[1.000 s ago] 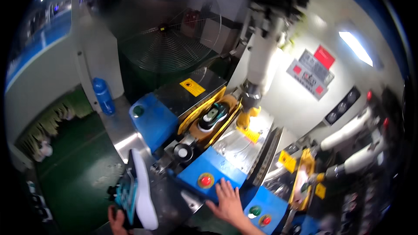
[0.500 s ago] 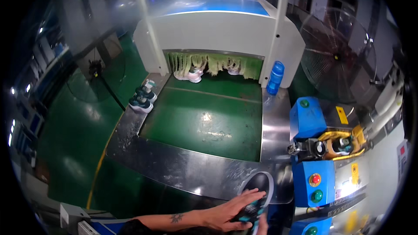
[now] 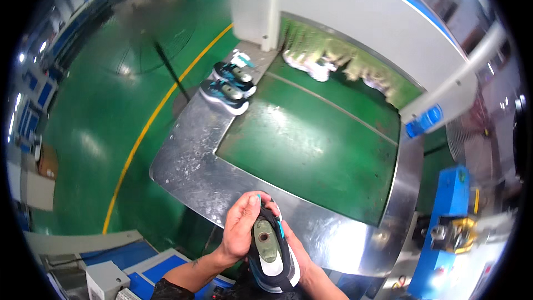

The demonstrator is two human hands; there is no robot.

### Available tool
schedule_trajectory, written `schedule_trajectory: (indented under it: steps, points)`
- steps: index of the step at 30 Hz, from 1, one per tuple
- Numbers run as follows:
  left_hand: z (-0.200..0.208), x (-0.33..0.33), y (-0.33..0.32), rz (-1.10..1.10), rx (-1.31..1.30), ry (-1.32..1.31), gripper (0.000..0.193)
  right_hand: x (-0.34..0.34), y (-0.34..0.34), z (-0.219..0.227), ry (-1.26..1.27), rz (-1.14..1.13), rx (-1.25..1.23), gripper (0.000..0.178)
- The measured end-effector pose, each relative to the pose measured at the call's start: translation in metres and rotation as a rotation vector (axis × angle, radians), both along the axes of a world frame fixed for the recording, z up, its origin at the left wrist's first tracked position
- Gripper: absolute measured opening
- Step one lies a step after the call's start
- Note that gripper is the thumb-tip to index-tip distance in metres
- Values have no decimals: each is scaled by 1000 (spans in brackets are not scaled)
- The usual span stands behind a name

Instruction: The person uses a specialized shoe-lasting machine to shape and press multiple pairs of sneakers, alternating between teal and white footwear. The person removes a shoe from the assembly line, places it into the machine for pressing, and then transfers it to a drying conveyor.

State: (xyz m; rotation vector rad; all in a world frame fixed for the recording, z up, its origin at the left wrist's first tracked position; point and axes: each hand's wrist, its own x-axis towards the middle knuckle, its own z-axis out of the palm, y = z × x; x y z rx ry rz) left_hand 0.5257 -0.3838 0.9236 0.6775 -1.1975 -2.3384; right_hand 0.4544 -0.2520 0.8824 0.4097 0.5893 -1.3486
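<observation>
A black sneaker (image 3: pixel 257 264) with a white sole and teal accents is between my hands, low in the middle of the view. A grey-green last (image 3: pixel 266 239) with a round hole fills its opening. My left hand (image 3: pixel 242 228) closes over the far end of the shoe on its left side. Along the right side, my right hand (image 3: pixel 300 253) grips it, its fingers partly hidden behind the shoe. Beyond, two dark sneakers (image 3: pixel 227 90) with lasts inside stand side by side on the metal table's left arm.
A metal table (image 3: pixel 194 161) frames a green conveyor belt (image 3: pixel 311 144). Pale shoes (image 3: pixel 317 71) sit beneath the fringe curtain (image 3: pixel 355 61) of a white machine. A blue bottle (image 3: pixel 425 121) stands at the right. Blue machinery (image 3: pixel 444 200) is at far right, a fan stand (image 3: pixel 169 66) at left.
The view has swung left and tilted. The sneaker has come from over the table's near right corner to close in front of me, and its last now shows. Both hands still hold it.
</observation>
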Motion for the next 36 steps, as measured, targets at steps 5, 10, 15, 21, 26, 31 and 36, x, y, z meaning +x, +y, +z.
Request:
schedule_trajectory:
  steps: [5, 10, 15, 21, 26, 31, 36]
  points:
    - [-30, 8, -84, 173, -160, 85, 37, -29, -102, 4, 332, 263, 209, 51]
    - [-108, 30, -173, 562, -18, -9, 22, -119, -188, -57, 1257, 351, 172, 63]
    - [-176, 81, -247, 716, -398, -342, 12, -145, -390, -75, 2107, 172, -219, 73]
    - [-231, 70, -244, 548, -650, -505, 13, -157, -464, -159, 2407, 695, 120, 62]
    - [-240, 91, -261, 621, -602, -494, 15, -167, -380, -132, 1971, 543, 132, 66]
    - [-187, 32, -243, 400, -409, -197, 17, -146, -89, -74, 1281, 253, 440, 70]
    - [-101, -125, -142, -281, -531, 117, 17, -61, 70, 4, 1060, -524, 890, 67]
